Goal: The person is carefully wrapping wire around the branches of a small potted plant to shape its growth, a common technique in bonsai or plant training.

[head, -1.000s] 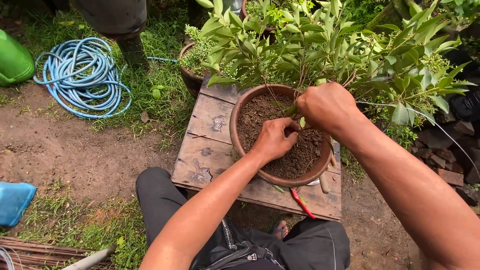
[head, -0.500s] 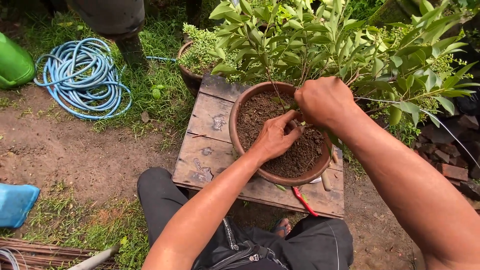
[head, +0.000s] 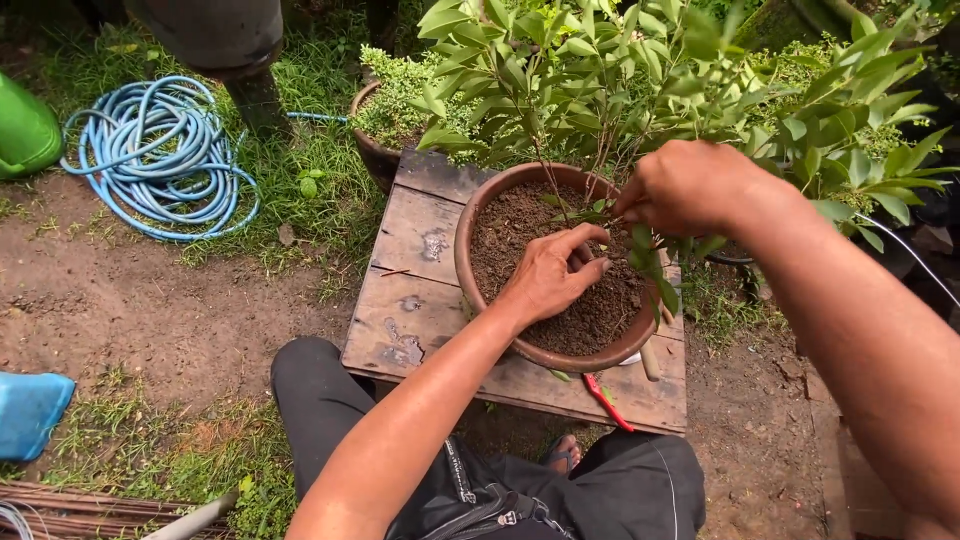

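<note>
A brown clay pot (head: 468, 262) full of dark soil (head: 510, 225) stands on a low wooden board table (head: 415, 245). A leafy green plant (head: 600, 70) rises from the soil on thin stems. My left hand (head: 550, 277) rests on the soil, fingers curled near the stem base. My right hand (head: 685, 187) is closed around the stems and leaves just above the pot's far right rim.
A red-handled tool (head: 605, 401) lies on the table's near edge by the pot. A second pot (head: 372, 150) with small-leaved greenery stands behind the table. A coiled blue hose (head: 160, 160), a green container (head: 25, 130) and a blue object (head: 30, 410) lie left on dirt and grass.
My right hand has shifted slightly right and up along the stems. My left hand's fingers moved closer to the stem base on the soil.
</note>
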